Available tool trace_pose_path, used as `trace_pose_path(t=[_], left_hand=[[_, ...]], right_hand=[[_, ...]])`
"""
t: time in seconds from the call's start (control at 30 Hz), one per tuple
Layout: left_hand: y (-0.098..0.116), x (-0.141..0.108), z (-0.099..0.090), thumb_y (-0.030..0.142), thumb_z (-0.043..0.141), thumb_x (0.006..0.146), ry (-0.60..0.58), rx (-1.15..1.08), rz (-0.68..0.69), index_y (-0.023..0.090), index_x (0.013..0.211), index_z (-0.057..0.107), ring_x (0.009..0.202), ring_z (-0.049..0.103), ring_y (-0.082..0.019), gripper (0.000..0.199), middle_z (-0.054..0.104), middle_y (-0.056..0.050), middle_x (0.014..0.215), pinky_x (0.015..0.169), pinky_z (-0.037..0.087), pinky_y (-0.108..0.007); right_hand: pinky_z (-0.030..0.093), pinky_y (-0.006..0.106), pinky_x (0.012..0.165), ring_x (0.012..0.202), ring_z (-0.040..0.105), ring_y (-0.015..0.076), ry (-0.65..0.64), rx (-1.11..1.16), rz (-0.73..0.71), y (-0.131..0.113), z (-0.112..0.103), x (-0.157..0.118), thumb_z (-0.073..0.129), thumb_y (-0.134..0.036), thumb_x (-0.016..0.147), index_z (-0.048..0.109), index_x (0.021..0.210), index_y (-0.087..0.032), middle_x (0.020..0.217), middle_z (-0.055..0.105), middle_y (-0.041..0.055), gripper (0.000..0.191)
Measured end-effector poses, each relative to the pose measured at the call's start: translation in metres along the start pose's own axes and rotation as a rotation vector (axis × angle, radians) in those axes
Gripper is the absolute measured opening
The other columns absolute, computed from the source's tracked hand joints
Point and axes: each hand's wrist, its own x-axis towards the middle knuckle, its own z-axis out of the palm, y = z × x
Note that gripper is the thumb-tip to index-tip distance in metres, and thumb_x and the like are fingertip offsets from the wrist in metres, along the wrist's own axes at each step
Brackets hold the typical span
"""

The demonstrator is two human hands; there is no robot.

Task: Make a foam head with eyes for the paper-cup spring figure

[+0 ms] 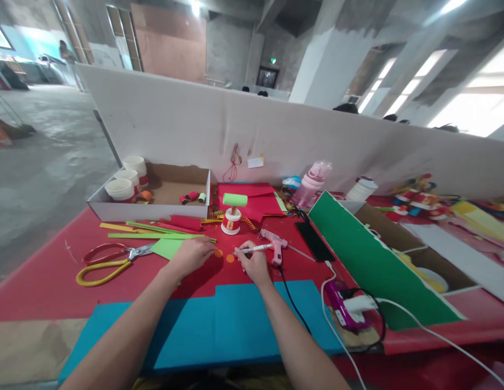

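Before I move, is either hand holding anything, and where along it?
The right hand holds the slim white pen near its end closest to the left hand. Whether the left hand grips the orange disc at its fingertips cannot be told.

Right hand [252,262] holding pen [258,248], left hand [195,253] near orange discs [230,259], red table [52,271]

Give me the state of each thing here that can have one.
White cardboard box: open.
Clear pink plastic bottle: upright, capped.
Flat black phone: screen dark.
Purple power strip: white plug inserted.
Red-and-yellow-handled scissors: handles apart.
Pink glue gun: lying down, heat unclear.
White pen: in the right hand.
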Motion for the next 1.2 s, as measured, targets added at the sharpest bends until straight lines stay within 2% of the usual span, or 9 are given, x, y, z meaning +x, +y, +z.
trace_pose_path(t=[0.1,0.2,0.27,0.37,0.47,0.6,0.83,1.03,1.2], left_hand=[[0.005,0.001,0.001,0.029,0.044,0.092,-0.068,0.023,0.074,0.023,0.099,0.07,0.086,0.064,-0.018,0.028,0.07,-0.006,0.095,0.069,0.045,-0.024],[0.011,0.006,0.004,0.023,0.046,0.09,-0.104,0.085,0.04,0.02,0.093,0.071,0.083,0.064,-0.02,0.025,0.07,-0.008,0.089,0.067,0.045,-0.026],[0.014,0.008,0.006,0.018,0.045,0.089,-0.105,0.129,0.007,0.015,0.085,0.069,0.077,0.064,-0.022,0.025,0.069,-0.011,0.084,0.064,0.045,-0.028],[0.016,0.01,0.008,0.015,0.045,0.087,-0.086,0.137,-0.001,0.013,0.077,0.066,0.071,0.063,-0.021,0.023,0.067,-0.012,0.079,0.062,0.043,-0.03],[0.014,0.008,0.006,0.018,0.046,0.087,-0.042,0.093,0.038,0.016,0.082,0.066,0.075,0.062,-0.02,0.02,0.066,-0.01,0.083,0.064,0.042,-0.029],[0.01,0.005,0.001,0.015,0.044,0.085,0.007,0.125,0.079,0.018,0.093,0.067,0.085,0.058,-0.021,0.025,0.064,-0.009,0.09,0.073,0.043,-0.031],[0.016,0.002,-0.001,0.011,0.044,0.081,-0.039,0.108,0.139,0.016,0.076,0.067,0.082,0.054,-0.022,0.024,0.061,-0.01,0.086,0.076,0.042,-0.034],[0.017,0.001,-0.003,0.011,0.043,0.08,-0.056,0.065,0.109,0.018,0.088,0.07,0.086,0.055,-0.022,0.029,0.061,-0.01,0.087,0.076,0.043,-0.033],[0.018,0.0,-0.003,0.01,0.043,0.077,-0.066,-0.016,0.132,0.025,0.104,0.069,0.089,0.057,-0.021,0.039,0.062,-0.008,0.092,0.077,0.044,-0.031]], right_hand=[[0.039,0.022,0.044,0.05,0.055,0.0135,0.001,-0.005,0.002,0.0,0.0,0.001,0.057,-0.048,0.082,0.053,0.074,-0.021,0.059,0.061,-0.0007,0.028],[0.044,0.023,0.051,0.056,0.059,0.0148,-0.003,0.029,-0.006,-0.003,0.0,-0.001,0.056,-0.048,0.084,0.056,0.08,-0.022,0.063,0.063,-0.0004,0.026],[0.049,0.026,0.062,0.067,0.064,0.0161,-0.034,0.035,-0.042,-0.008,0.001,-0.002,0.051,-0.046,0.088,0.059,0.091,-0.023,0.073,0.067,0.0006,0.024],[0.048,0.03,0.08,0.09,0.064,0.0188,-0.115,-0.102,-0.134,-0.014,0.001,-0.004,0.045,-0.044,0.093,0.062,0.103,-0.028,0.09,0.071,0.0019,0.026],[0.046,0.032,0.084,0.098,0.061,0.0204,-0.175,-0.249,-0.187,-0.017,0.001,-0.005,0.043,-0.044,0.094,0.063,0.106,-0.029,0.092,0.071,0.0022,0.028],[0.045,0.031,0.083,0.096,0.061,0.0203,-0.179,-0.298,-0.211,-0.017,0.0,-0.007,0.041,-0.043,0.096,0.063,0.107,-0.028,0.089,0.071,0.003,0.029],[0.045,0.03,0.081,0.088,0.065,0.0197,-0.148,-0.272,-0.193,-0.018,-0.004,-0.01,0.042,-0.04,0.095,0.064,0.098,-0.027,0.08,0.073,0.0019,0.026],[0.049,0.031,0.078,0.082,0.068,0.0193,-0.076,-0.18,-0.106,-0.017,-0.008,-0.008,0.042,-0.044,0.094,0.064,0.1,-0.026,0.083,0.073,0.003,0.029],[0.048,0.026,0.065,0.065,0.064,0.0167,-0.085,-0.072,-0.053,-0.013,-0.007,-0.006,0.041,-0.049,0.093,0.065,0.091,-0.023,0.063,0.066,0.0004,0.035]])
